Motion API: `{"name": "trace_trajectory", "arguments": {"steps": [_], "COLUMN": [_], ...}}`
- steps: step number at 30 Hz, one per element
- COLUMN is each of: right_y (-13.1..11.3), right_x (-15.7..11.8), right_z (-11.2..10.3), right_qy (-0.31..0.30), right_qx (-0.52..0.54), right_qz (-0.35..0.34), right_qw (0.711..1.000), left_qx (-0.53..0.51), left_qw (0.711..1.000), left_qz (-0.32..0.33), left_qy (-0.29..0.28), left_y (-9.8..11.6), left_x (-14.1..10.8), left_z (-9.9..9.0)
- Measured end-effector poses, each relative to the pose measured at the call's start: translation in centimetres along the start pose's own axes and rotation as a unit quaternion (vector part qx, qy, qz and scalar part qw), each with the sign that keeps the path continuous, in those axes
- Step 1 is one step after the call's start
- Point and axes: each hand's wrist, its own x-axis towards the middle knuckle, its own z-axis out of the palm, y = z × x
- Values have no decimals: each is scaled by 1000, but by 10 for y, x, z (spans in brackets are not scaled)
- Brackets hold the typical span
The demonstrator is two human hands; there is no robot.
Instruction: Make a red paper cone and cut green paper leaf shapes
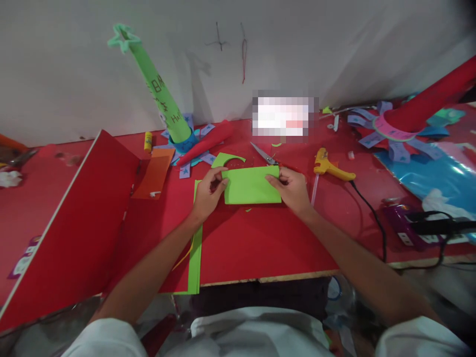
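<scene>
A bright green foam sheet [252, 187], rectangular and apparently folded or rolled, is stretched between my two hands over the red table. My left hand [208, 194] pinches its left edge between thumb and fingers. On the other side, my right hand [293, 189] grips the upper right corner, thumb on the front face. Just beyond the sheet lie scissors [266, 154] with their blades pointing away to the left. A green cut-out scrap [224, 159] with a curved edge rests behind my left hand. Long green strips [195, 258] run under my left forearm.
A yellow glue gun [330, 166] with a black cord lies to the right, near a purple box [403, 228]. An upright red board [82, 213] stands at left. Behind are a green cone [161, 94], a red cone [431, 106], a glue stick [148, 142] and an orange sheet [154, 173].
</scene>
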Motion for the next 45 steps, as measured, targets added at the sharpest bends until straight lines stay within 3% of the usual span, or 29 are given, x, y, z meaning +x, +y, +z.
{"name": "trace_trajectory", "arguments": {"steps": [10,45], "right_y": [-4,4], "right_x": [0,4], "right_z": [-2,-2], "right_qy": [0,-1], "right_qx": [4,4], "right_qz": [-59,-72], "right_qw": [998,997], "left_qx": [12,19], "left_qw": [1000,1000], "left_qz": [2,-8], "left_qy": [-12,10], "left_y": [-2,4], "left_x": [-3,-4], "left_z": [0,1]}}
